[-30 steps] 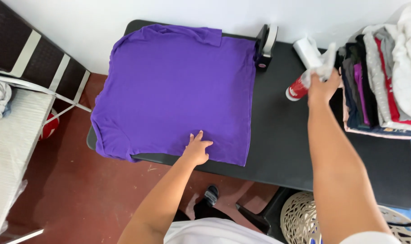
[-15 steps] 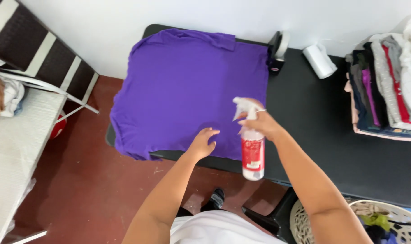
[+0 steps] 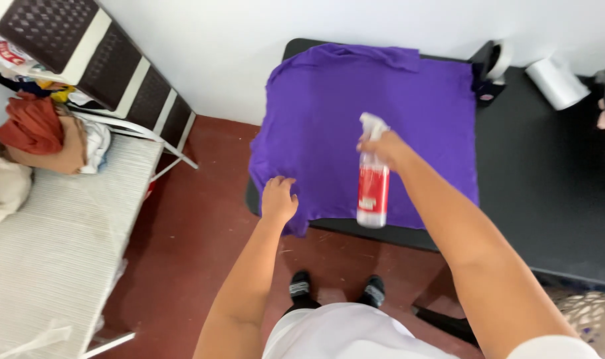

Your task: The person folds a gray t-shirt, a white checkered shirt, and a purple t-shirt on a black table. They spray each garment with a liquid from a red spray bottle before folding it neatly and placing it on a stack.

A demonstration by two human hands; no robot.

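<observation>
- Purple T-shirt (image 3: pixel 355 113): plain, spread flat and fairly smooth on the black surface (image 3: pixel 548 193); the collar end lies toward the wall and the hem at the near edge, its near left corner hanging slightly over.
- Spray bottle (image 3: pixel 373 183): clear plastic with a red label and white trigger head, upright, lifted above the shirt's near right part.

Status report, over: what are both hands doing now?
Right hand holds spray bottle over purple shirt. Left hand flat on shirt's near edge. Nothing in the way.

shirt (image 3: pixel 355 106): purple cloth, matt | spray bottle (image 3: pixel 373 183): glossy plastic | table (image 3: pixel 548 193): matt black
</observation>
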